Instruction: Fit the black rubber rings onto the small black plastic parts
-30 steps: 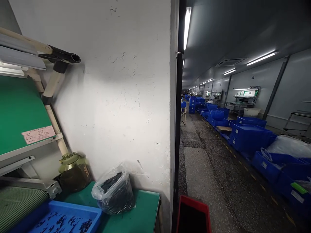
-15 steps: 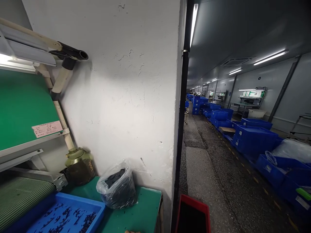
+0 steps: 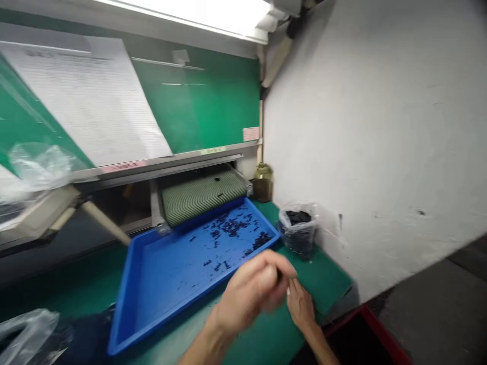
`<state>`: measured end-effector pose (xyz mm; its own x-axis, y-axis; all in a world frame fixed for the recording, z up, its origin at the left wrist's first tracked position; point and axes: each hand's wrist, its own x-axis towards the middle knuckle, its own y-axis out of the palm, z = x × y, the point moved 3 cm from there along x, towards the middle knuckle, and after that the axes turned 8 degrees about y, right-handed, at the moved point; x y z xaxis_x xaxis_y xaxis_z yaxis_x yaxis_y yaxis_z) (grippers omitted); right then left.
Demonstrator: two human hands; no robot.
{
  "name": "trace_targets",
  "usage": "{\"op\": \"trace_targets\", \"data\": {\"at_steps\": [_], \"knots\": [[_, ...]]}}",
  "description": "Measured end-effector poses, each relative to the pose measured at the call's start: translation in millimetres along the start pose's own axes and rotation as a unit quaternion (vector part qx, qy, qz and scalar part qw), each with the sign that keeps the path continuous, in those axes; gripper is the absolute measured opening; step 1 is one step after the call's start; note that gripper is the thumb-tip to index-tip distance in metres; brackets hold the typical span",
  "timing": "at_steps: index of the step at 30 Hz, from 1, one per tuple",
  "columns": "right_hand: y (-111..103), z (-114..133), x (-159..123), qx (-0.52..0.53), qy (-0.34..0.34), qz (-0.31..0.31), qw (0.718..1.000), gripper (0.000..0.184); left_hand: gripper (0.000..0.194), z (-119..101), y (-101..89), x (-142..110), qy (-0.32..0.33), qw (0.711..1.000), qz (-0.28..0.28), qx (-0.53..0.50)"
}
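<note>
Left grip (image 3: pixel 253 290) is curled nearly closed, fingers bunched toward the thumb, and right grip (image 3: pixel 300 304) sits just beside it, fingertips turned up to meet it; blur hides whether anything small is pinched between them. Left grip hangs above the near rim of a shallow blue plastic tray (image 3: pixel 167 315), which stretches away to the left and ahead, while right grip is over the green worktop (image 3: pixel 327 274), just past the tray's corner. Small dark pieces (image 3: pixel 230 227) lie scattered across the tray floor ahead of the grip, thickest along the far side, with a few strays nearer. Ahead and slightly right of the grip, a clear plastic bag (image 3: pixel 299 233) stands upright, open at the top and filled with similar dark pieces, close to the white wall (image 3: pixel 380 126) and just beyond the tray's corner. Further ahead, a brass-coloured jar (image 3: pixel 262 183) stands by the wall, and a ribbed green belt (image 3: pixel 203 196) lies against the tray's far edge. Below and right of the grip, the rim of a red crate (image 3: pixel 375 329) shows past the worktop's edge.
</note>
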<state>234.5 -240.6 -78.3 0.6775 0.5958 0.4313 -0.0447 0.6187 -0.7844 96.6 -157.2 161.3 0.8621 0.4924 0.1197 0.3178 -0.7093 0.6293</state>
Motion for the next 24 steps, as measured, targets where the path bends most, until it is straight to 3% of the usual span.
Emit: {"op": "trace_targets", "data": {"at_steps": [4, 7, 12, 16, 21, 24], "knots": [[3.5, -4.2, -3.5, -0.015, -0.025, 0.029, 0.999, 0.03, 0.012, -0.6, -66.4, 43.4, 0.024, 0.984, -0.154, -0.085], [3.2, -4.5, -5.3, -0.043, -0.023, 0.03, 0.998, 0.032, 0.012, 18.6, -93.2, 66.4, 0.0, 0.96, -0.22, -0.174], [10.7, -10.3, -6.2, -0.062, -0.036, 0.032, 0.997, 0.035, 0.019, 42.7, -102.2, 97.8, -0.013, 0.919, -0.294, -0.262], [19.2, -23.8, -11.4, -0.071, -0.044, 0.024, 0.996, 0.037, 0.027, 49.6, -110.2, 110.0, -0.014, 0.9, -0.301, -0.317], [33.3, -41.5, -23.4, -0.026, -0.022, 0.079, 0.996, 0.037, 0.029, 54.5, -130.6, 106.7, -0.015, 0.892, -0.324, -0.313], [41.6, -46.7, -28.6, 0.027, 0.033, 0.052, 0.998, 0.033, 0.023, 47.4, -147.1, 110.8, -0.019, 0.913, -0.32, -0.254]]}}
